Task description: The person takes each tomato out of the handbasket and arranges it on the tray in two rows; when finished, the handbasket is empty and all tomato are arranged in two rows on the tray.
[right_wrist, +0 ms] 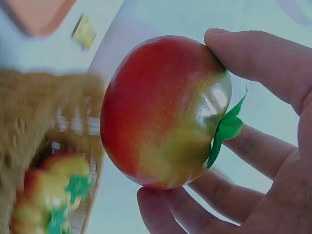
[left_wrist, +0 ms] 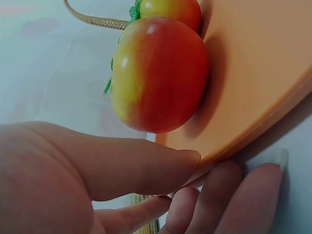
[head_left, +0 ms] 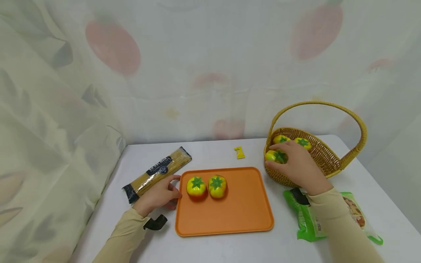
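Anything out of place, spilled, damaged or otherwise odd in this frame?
Nothing stands out. Two tomatoes sit upright on the tray, the right hand holds a tomato at the basket, and the left hand rests at the tray's edge.

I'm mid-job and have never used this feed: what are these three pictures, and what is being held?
There is no machine: these are a person's two bare hands. The wide picture comes from a head camera looking down at a white table; the other two come from wrist cameras. The left hand rests its fingers against the edge of the flat orange plastic tray, which carries two red-yellow toy tomatoes. The right hand has its grip on a third toy tomato at the woven wicker basket, where two more lie. A pack of spaghetti, a small yellow sachet and a green food packet lie nearby.
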`<state>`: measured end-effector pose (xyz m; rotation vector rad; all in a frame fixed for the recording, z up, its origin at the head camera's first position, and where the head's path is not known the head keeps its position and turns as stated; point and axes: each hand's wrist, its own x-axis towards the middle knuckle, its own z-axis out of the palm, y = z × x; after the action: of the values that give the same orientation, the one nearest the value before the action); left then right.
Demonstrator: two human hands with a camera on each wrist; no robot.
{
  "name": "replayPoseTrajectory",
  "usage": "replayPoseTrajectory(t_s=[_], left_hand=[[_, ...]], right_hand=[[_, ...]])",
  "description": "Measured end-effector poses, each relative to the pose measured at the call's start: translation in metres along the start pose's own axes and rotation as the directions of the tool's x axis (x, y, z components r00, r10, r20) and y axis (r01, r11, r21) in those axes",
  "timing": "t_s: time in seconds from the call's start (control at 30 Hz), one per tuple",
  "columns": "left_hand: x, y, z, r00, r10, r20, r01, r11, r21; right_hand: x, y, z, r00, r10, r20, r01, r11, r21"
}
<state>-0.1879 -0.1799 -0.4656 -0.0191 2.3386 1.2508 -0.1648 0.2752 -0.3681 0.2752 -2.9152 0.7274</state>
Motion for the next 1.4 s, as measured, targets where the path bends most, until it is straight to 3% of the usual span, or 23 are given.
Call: replayPoseTrajectory(t_s=[0.33, 0.7, 1.4], left_hand=[[0.002, -0.003, -0.001, 0.999, 0.037, 0.010, -0.037, 0.999, 0.008], [0.001, -0.001, 0.001, 1.000, 0.016, -0.008, -0.016, 1.000, 0.002], [0.002, -0.001, 0.001, 1.000, 0.008, -0.008, -0.009, 1.000, -0.007]], right_hand=[[0.005, -0.026, 0.043, 0.999, -0.045, 0.015, 0.044, 0.994, 0.100], [0.002, -0.037, 0.083, 0.992, -0.100, 0.080, 0.090, 0.988, 0.125], [0.005, -0.037, 0.110, 0.981, -0.074, 0.178, 0.055, 0.992, 0.109]])
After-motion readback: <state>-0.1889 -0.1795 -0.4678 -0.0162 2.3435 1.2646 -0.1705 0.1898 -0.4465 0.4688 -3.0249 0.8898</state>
